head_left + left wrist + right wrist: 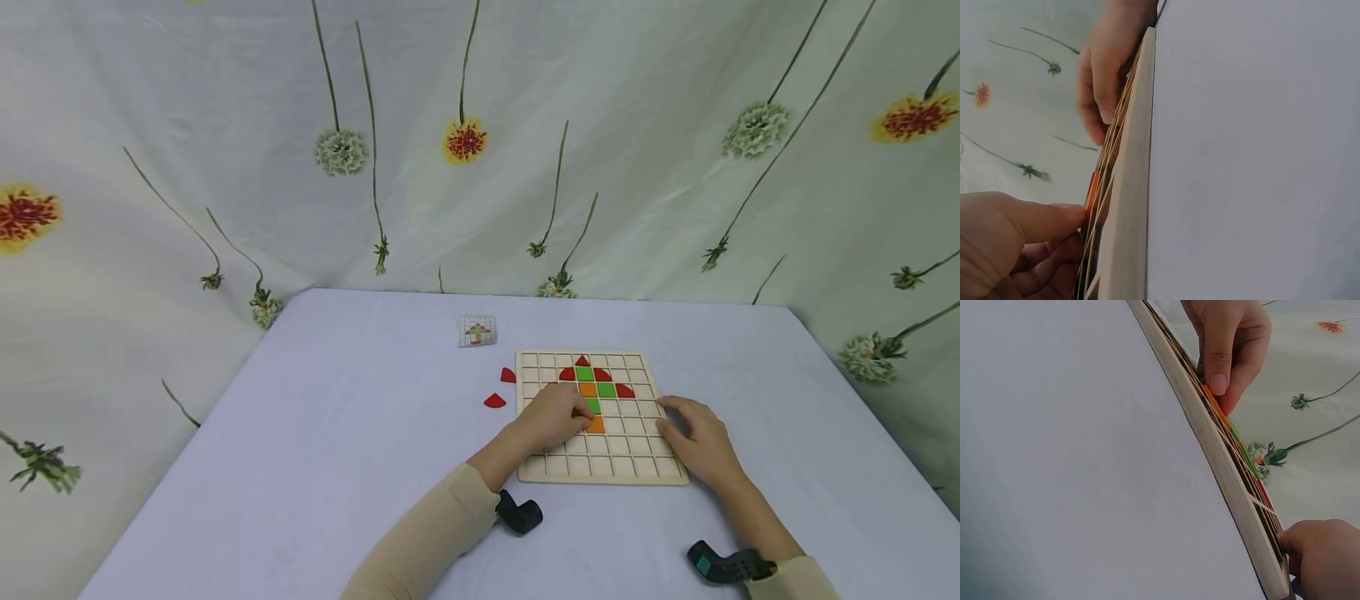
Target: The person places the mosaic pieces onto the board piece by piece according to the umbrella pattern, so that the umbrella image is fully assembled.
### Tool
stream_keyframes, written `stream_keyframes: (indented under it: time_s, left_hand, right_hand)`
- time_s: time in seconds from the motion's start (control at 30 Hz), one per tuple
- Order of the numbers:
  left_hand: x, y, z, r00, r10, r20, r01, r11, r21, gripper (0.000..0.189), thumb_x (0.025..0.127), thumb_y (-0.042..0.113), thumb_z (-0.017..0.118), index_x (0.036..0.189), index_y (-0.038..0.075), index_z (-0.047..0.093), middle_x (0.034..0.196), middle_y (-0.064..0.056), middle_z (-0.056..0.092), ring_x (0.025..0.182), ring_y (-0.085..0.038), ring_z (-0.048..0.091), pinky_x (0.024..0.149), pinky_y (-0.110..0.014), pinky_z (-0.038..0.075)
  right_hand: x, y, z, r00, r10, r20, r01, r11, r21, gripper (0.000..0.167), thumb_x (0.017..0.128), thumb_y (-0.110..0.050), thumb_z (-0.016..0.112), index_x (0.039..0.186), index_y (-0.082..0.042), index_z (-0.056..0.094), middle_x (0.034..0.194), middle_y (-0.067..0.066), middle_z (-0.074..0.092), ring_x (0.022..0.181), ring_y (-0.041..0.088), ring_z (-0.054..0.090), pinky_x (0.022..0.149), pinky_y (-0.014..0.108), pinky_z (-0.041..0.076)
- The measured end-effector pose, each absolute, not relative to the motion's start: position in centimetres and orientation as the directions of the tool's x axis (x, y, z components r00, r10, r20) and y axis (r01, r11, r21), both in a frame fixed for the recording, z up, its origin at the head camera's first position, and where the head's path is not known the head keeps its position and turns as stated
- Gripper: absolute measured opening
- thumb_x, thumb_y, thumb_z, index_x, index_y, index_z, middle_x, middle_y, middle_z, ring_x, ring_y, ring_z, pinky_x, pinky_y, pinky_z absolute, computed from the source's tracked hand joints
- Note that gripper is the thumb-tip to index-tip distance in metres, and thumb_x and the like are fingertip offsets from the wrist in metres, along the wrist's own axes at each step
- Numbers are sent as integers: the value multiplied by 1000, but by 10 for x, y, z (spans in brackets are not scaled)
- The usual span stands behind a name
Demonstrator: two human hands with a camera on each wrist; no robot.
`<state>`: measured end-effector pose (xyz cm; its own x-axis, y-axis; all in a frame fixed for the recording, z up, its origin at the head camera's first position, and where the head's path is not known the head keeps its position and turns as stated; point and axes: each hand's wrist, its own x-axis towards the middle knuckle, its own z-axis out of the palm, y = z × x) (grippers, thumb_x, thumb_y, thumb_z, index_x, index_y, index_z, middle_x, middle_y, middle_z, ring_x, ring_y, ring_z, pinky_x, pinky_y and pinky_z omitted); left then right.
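Observation:
A pale wooden grid board (600, 471) bears several red, green and orange tiles. My left hand (555, 414) reaches over its left half, thumb and fingertips pinching at the lowest orange square tile (596, 426). In the left wrist view, the left thumb meets that orange tile's edge. My right hand (696, 437) rests against the board's right edge with thumb and index finger apart. A red triangle tile (582, 361) tops the pattern, above a green square tile (584, 373). The left hand hides some cells.
Two loose red tiles lie left of the board, one a rounded wedge (494, 401), the other a quarter-round piece (508, 375). A small pattern card (477, 331) sits behind them. Behind the white-covered table (322, 400) hangs a flowered cloth (645, 167).

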<state>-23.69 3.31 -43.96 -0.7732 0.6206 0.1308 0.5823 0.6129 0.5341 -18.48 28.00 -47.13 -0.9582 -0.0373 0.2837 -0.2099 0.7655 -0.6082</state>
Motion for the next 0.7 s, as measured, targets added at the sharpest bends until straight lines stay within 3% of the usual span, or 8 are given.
stream_keyframes:
  time_s: [0.7]
  left_hand:
    - [-243,-4,-435,-844,531,75,431,589,683,11,92,12,68,98,9,76,89,6,63,81,-9,54,73,-21,47]
  right_hand:
    - [-186,280,-473,-956,-37,292,-214,769,-602,34,93,-9,60,124,6,58,131,29,53,128,48,40,103,63,28]
